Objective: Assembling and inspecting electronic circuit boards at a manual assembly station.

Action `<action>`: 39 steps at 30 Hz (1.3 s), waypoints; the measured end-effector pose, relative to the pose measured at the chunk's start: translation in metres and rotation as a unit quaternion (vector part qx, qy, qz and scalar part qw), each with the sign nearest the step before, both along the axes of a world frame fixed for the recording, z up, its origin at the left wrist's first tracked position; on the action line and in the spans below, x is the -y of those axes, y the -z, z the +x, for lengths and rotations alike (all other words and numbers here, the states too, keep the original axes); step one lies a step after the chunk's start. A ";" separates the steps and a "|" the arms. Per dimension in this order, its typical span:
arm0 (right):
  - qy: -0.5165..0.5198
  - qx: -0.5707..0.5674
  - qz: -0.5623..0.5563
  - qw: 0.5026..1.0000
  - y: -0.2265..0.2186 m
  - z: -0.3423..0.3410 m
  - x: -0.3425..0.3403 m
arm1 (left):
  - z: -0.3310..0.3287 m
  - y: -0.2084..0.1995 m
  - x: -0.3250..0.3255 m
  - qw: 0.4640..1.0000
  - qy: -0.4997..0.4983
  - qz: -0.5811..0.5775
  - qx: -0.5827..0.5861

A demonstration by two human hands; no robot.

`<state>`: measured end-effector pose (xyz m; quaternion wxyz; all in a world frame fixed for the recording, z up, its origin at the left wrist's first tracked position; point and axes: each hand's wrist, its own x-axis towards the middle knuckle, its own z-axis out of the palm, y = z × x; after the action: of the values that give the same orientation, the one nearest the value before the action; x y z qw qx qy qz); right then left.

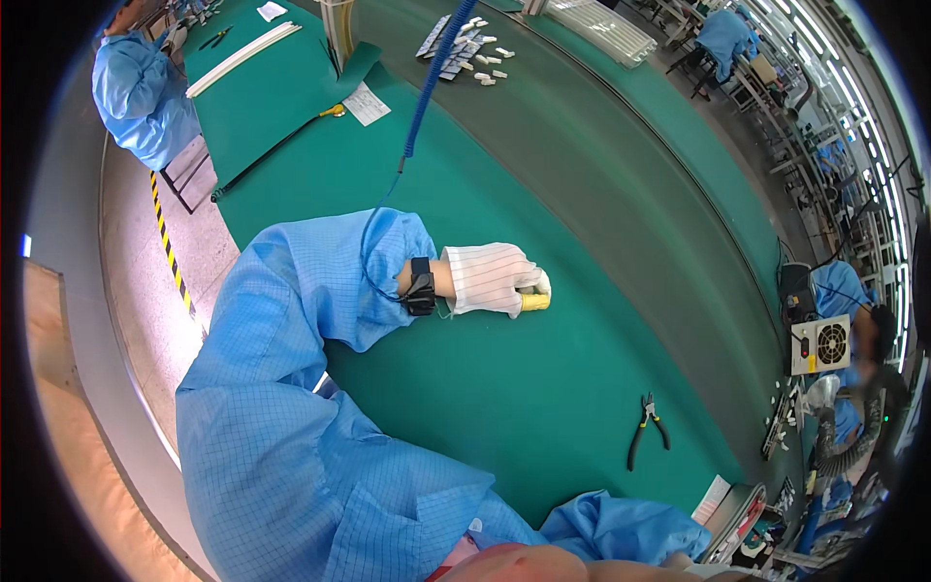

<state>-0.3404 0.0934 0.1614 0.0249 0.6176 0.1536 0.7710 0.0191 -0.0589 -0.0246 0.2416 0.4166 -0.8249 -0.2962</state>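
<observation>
My left hand [495, 279] rests on the green work mat [465, 388], in a white glove with thin stripes and a yellow cover on one fingertip. Its fingers are curled in, and whatever lies under the palm is hidden. A black band with a thin cord circles the wrist [420, 287]. My right sleeve [621, 524] lies low at the bottom edge. Just a pale patch beside its cuff might be my right hand; no fingers show there. Diagonal cutters [648, 432] with black and yellow handles lie on the mat with handles spread, apart from both hands.
A blue coiled cord [436, 82] hangs above the mat. Beyond runs a dark conveyor belt [601, 184] with small white parts [485, 73] on it. A black cable [276, 150] and a paper slip [366, 104] lie far left. A co-worker [141, 87] sits there; a fan unit [820, 346] stands right.
</observation>
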 end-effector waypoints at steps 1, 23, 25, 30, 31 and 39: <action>0.282 -0.004 -0.028 0.959 0.004 -0.020 -0.006 | 0.005 0.000 -0.001 1.000 -0.006 0.006 0.003; 0.523 -0.035 0.014 0.851 0.003 -0.029 0.017 | 0.004 0.000 0.000 1.000 0.008 0.006 0.013; 0.503 -0.040 0.022 0.863 0.002 -0.024 0.021 | 0.005 0.000 0.004 1.000 0.008 -0.002 0.023; 0.450 -0.059 0.046 0.890 0.000 -0.014 0.028 | 0.002 -0.002 -0.003 0.999 -0.001 0.036 0.000; 0.437 -0.062 0.050 0.896 0.000 -0.013 0.031 | 0.003 -0.001 -0.001 1.000 0.006 0.024 -0.001; 0.352 -0.106 0.085 0.926 -0.008 0.003 0.025 | 0.004 -0.001 0.000 1.000 -0.006 -0.008 0.001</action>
<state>-0.3376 0.0681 0.1692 0.2257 0.7095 -0.1382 0.6531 0.0229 -0.0589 -0.0235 0.2460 0.4197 -0.8249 -0.2879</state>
